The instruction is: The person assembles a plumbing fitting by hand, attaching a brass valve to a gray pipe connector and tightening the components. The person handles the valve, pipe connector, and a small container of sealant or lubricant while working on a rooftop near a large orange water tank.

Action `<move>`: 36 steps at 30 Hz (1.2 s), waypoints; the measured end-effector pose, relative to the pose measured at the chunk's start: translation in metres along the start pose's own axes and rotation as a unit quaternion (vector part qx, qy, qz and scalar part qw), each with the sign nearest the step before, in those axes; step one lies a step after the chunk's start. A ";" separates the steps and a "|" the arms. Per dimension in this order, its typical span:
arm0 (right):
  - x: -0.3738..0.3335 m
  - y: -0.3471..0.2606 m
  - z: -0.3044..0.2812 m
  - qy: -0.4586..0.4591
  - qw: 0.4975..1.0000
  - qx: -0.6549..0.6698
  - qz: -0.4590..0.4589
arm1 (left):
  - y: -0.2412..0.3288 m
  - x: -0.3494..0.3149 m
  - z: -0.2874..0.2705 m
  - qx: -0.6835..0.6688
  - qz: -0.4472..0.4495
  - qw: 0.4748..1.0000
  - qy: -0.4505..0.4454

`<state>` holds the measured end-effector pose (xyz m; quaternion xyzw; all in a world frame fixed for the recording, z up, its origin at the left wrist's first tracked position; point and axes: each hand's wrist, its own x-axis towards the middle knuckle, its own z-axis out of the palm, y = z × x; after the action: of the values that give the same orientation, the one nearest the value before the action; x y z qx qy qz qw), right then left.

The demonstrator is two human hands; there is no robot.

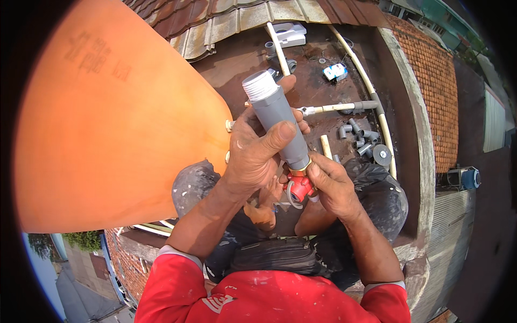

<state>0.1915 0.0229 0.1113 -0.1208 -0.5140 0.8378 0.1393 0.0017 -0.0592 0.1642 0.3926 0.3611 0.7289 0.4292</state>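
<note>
A grey plastic pipe piece [273, 110] slants in front of me, its upper end a threaded collar [259, 86] covered in white thread tape. My left hand [252, 156] is wrapped round its middle, thumb lying across the grey body. At the lower end sits a red valve [301, 188] with a brass-coloured neck and a pale curved piece looping beside it. My right hand [335, 185] pinches the joint where the valve meets the pipe; its fingertips are partly hidden behind it.
A large orange tank [118, 129] fills the left side. Cream pipes [371, 86] run across the brown roof floor. Several grey pipe fittings [358, 129] and a grey tape roll [382, 155] lie right of my knees. A low wall [414, 107] bounds the right side.
</note>
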 end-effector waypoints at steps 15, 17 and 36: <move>0.004 0.001 0.001 -0.043 0.988 0.149 -0.029 | 0.009 0.001 0.002 0.141 -0.022 0.990 -0.001; 0.004 0.001 -0.001 -0.056 0.985 0.158 -0.029 | 0.010 0.002 -0.001 0.104 -0.022 0.994 -0.004; 0.004 0.006 -0.003 -0.046 0.988 0.148 -0.017 | 0.015 0.006 -0.005 0.127 -0.019 0.991 -0.022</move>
<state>0.1876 0.0239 0.1044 -0.0513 -0.3923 0.9068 0.1458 -0.0099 -0.0600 0.1763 0.4525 0.4489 0.6599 0.3977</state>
